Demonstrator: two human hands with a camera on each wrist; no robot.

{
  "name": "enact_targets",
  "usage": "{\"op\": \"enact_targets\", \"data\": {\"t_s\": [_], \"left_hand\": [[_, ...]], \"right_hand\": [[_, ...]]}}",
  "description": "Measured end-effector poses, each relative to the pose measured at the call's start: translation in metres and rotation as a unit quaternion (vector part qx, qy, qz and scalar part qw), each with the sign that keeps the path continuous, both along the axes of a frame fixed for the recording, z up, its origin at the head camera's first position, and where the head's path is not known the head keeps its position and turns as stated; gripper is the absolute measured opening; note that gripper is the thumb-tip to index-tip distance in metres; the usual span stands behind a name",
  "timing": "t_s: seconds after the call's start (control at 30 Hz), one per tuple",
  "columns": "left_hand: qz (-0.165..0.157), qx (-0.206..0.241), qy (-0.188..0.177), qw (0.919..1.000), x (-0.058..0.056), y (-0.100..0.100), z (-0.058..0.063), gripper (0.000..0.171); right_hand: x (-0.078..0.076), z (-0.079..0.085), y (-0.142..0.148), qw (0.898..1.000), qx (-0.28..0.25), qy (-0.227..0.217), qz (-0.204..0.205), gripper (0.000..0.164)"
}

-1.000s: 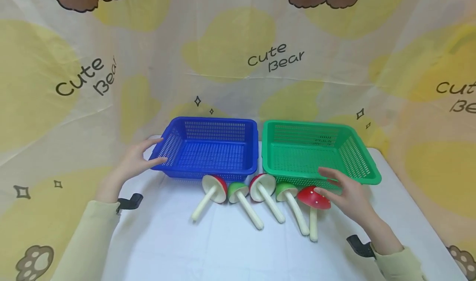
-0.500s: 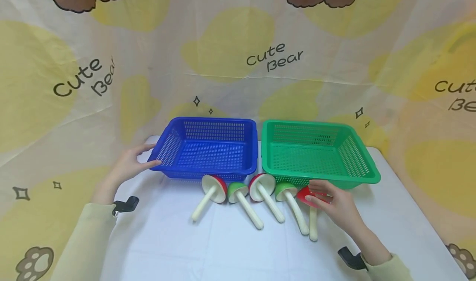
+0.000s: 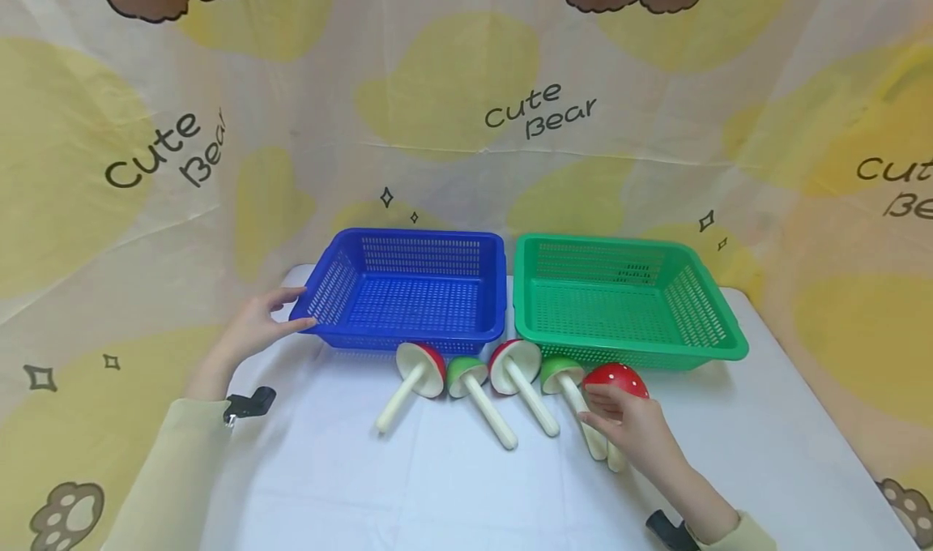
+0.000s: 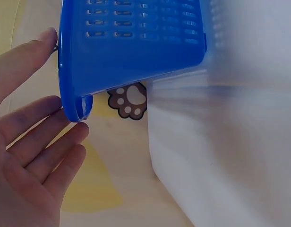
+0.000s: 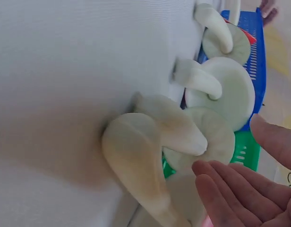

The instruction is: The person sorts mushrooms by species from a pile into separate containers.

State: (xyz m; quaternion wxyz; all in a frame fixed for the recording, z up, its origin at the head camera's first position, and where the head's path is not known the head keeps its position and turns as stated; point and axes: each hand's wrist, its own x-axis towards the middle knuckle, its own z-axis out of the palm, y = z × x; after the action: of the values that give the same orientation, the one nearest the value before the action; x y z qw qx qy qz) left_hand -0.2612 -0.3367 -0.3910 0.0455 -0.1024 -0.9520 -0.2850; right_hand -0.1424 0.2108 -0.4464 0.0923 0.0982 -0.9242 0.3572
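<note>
My left hand [image 3: 251, 328] is at the left end of the blue basket [image 3: 408, 340]. In the left wrist view its relaxed fingers touch the rim's outer side, while the thumb lies on the other side of it. My right hand [image 3: 634, 429] hovers over the stem of the rightmost red toy mushroom [image 3: 619, 377], covering part of it. Its fingers are fairly straight; in the right wrist view they appear apart from the pale stem [image 5: 136, 161]. Left of it lies a green-capped mushroom [image 3: 560, 373], whose stem passes beside my fingertips.
A green basket [image 3: 627, 353] stands right of the blue one. Further left in the row lie a red mushroom [image 3: 515, 369], a green one [image 3: 466, 377] and another red one [image 3: 423, 369]. A white cloth [image 3: 408, 494] covers the table; a printed curtain [image 3: 437, 130] hangs behind.
My right hand has moved down and left, from above the green basket's front edge, across the red cap, to its stem. The left hand has shifted slightly left. The mushrooms have stayed put.
</note>
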Motion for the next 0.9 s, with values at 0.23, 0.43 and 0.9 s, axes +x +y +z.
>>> {"op": "enact_targets", "data": {"t_s": [0.23, 0.43, 0.9], "left_hand": [[0.011, 0.021, -0.015, 0.9996, -0.001, -0.003, -0.002, 0.070], [0.014, 0.027, -0.021, 0.9993, -0.001, -0.007, -0.005, 0.072], [0.006, 0.045, -0.017, 0.9988, -0.003, -0.006, -0.008, 0.068]], "right_hand": [[0.000, -0.007, 0.000, 0.998, -0.006, -0.063, -0.017, 0.036], [-0.002, -0.013, -0.002, 0.995, -0.016, -0.097, -0.025, 0.034], [-0.005, -0.009, -0.004, 0.995, -0.011, -0.098, -0.035, 0.032]]}}
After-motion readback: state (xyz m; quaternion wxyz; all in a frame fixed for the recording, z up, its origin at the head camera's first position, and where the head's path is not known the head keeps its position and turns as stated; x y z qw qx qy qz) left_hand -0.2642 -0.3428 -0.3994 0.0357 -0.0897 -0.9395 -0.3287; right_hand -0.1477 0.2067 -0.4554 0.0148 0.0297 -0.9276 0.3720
